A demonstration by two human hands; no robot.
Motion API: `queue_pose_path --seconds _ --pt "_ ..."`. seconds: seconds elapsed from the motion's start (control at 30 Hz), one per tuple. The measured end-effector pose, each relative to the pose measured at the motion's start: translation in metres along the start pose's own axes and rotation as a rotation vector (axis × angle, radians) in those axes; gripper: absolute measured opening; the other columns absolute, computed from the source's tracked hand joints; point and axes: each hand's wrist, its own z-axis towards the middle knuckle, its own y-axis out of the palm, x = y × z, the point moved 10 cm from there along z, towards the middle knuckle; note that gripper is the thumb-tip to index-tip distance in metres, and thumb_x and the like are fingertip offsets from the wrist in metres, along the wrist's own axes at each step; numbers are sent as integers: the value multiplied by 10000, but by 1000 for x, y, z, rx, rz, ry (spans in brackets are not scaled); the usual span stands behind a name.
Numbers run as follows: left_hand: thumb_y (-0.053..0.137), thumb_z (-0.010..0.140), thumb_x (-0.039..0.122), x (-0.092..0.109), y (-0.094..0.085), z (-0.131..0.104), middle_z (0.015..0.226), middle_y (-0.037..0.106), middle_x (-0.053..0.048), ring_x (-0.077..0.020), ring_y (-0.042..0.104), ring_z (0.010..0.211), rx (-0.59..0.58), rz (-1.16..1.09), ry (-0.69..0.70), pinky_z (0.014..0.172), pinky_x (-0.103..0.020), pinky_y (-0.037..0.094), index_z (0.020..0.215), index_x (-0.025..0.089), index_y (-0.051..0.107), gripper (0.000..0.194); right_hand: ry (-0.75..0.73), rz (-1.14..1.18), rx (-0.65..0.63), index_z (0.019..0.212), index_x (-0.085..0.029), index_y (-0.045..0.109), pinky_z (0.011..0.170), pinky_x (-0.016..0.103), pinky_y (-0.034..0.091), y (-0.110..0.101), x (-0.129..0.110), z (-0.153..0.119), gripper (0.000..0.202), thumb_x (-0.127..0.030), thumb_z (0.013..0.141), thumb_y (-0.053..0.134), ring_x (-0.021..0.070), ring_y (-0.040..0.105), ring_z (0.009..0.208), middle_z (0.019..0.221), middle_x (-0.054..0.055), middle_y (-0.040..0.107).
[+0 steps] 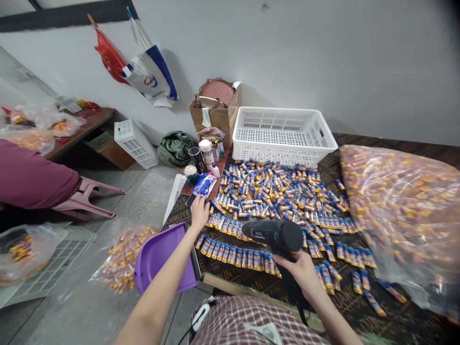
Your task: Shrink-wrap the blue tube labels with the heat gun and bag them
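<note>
My right hand [300, 270] is wrapped round the handle of a black hair dryer [273, 234], whose barrel points left above the rows of small tubes. The tubes [247, 258] have blue and yellow ends; some stand in neat rows, and many more lie in a loose heap [266, 187] behind. At the left end of the rows my left hand [200, 212] reaches forward, fingers stretched out, beside a dark phone [191, 199] and the nearest tubes. A blue packet [204, 184] lies just beyond those fingers.
A white plastic crate [283, 152] stands behind the heap. To the right bulges a large clear bag [406, 206] of tubes. A purple dustpan [154, 258] is at the table's left side, near another bag [124, 261]. A person [36, 175] sits on a pink stool [86, 194].
</note>
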Motion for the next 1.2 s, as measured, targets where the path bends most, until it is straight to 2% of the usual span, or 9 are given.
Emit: queue_pose_path --seconds 0.13,0.3,0.57,0.73,0.8,0.9,1.07,1.2 --pt "410 836 275 -52 -26 -28 1212 552 -134 -236 467 1179 71 -88 -96 1002 -405 372 1091 149 587 335 -83 -7 -113 850 -117 705 791 390 484 46 -16 14 323 -293 581 737 282 642 836 838 94 723" --pt "443 810 273 -89 -49 -59 1122 607 -127 -244 520 1120 125 -99 -172 979 -418 397 1015 150 611 292 -101 2 -186 848 -116 695 759 366 487 81 -28 25 303 -280 594 718 267 648 811 861 95 722" --pt "477 783 268 -105 -49 -96 1046 653 -102 -235 574 1040 112 -143 -224 926 -406 440 980 159 619 266 -143 15 -220 848 -106 691 747 374 492 118 -27 47 347 -316 575 737 259 651 795 865 104 721" --pt "481 777 287 -113 -46 -112 1055 653 -109 -249 571 1046 85 -162 -270 932 -415 428 984 159 619 279 -156 -44 -287 841 -102 694 743 365 486 128 -29 42 312 -287 591 720 259 648 795 877 101 720" --pt "476 777 296 -113 -44 -116 1052 655 -111 -252 577 1033 73 -171 -278 929 -419 427 986 157 618 288 -149 -56 -294 831 -113 698 760 366 482 121 -31 35 292 -280 591 716 263 645 815 879 90 720" --pt "479 768 308 -111 -39 -121 1039 660 -111 -260 587 1009 45 -178 -288 916 -429 433 976 159 621 293 -116 -69 -244 825 -117 700 753 359 483 94 -28 23 287 -285 593 711 261 643 807 853 79 723" --pt "488 743 309 -99 -23 -124 996 673 -106 -264 606 967 -10 -190 -267 880 -425 458 942 169 632 283 -48 -84 -99 848 -98 704 759 354 479 24 -9 0 324 -305 600 717 260 639 802 858 102 721" --pt "488 740 326 -85 -11 -122 1003 673 -102 -256 608 956 -52 -202 -234 874 -416 459 930 169 638 289 25 -76 65 863 -98 715 735 365 490 -40 10 -21 387 -329 554 750 275 642 796 860 113 721"
